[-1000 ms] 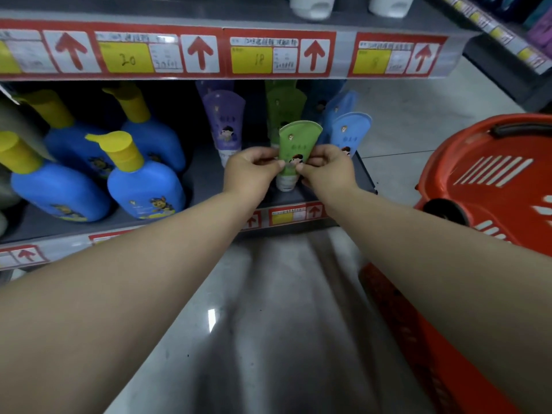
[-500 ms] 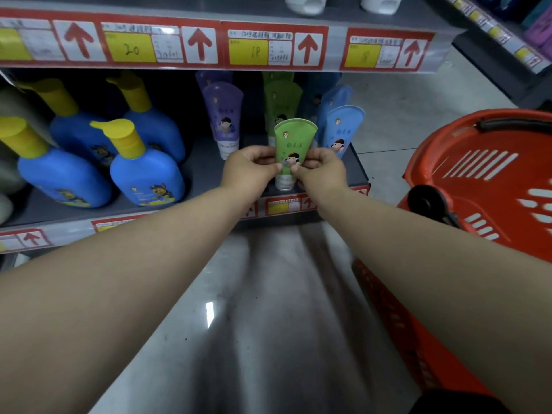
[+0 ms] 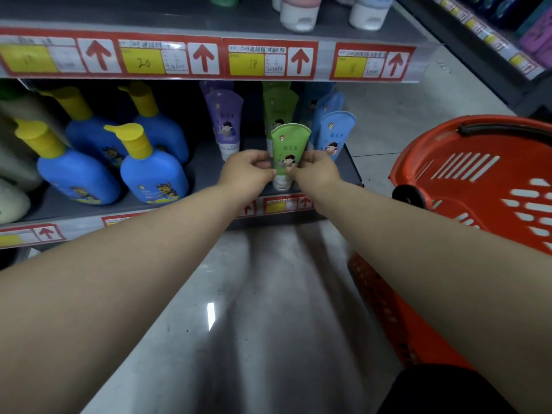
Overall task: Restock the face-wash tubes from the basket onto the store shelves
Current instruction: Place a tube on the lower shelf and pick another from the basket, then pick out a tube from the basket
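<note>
Green and soft-sided, the plastic face-wash tube [image 3: 290, 144] stands cap-down at the front edge of the grey metal shelf [image 3: 206, 171]. It is ahead of a second green tube [image 3: 279, 106] and sits between a purple tube [image 3: 227, 121] and a light-blue tube [image 3: 336, 132]. Little has shifted over the last second. The left hand [image 3: 246, 171] and right hand [image 3: 318, 170] still pinch its lower body from either side, so it seems to be getting squared up, not yet released. The red slotted plastic basket [image 3: 478, 180] stands to the right, and no tubes show in the part in view.
</note>
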`<action>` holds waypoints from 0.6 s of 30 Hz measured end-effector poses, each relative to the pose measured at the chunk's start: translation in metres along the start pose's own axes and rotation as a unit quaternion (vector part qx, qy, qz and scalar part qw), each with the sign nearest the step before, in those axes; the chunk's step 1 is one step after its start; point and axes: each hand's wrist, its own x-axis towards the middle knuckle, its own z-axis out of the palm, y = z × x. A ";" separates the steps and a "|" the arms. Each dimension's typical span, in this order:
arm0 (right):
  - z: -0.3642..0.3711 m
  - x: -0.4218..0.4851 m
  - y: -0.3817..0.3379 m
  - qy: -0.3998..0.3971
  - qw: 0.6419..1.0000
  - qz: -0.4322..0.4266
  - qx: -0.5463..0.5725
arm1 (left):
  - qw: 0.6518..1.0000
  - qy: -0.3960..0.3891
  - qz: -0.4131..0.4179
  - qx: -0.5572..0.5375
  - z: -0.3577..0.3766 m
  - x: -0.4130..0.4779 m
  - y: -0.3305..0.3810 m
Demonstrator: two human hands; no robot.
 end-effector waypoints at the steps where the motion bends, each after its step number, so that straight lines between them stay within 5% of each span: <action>1: -0.002 -0.004 -0.005 -0.003 0.999 0.000 -0.037 | 0.999 0.014 0.005 0.039 -0.003 -0.004 0.003; 9: -0.069 -0.064 -0.070 -0.028 0.951 -0.094 -0.292 | 0.910 -0.039 0.175 0.373 -0.019 -0.060 0.090; 14: -0.147 -0.106 -0.088 0.010 0.883 -0.240 -0.403 | 0.840 -0.066 0.231 0.487 0.009 -0.089 0.148; 18: -0.206 -0.124 -0.067 0.026 0.833 -0.253 -0.491 | 0.799 -0.110 0.284 0.519 0.065 -0.108 0.179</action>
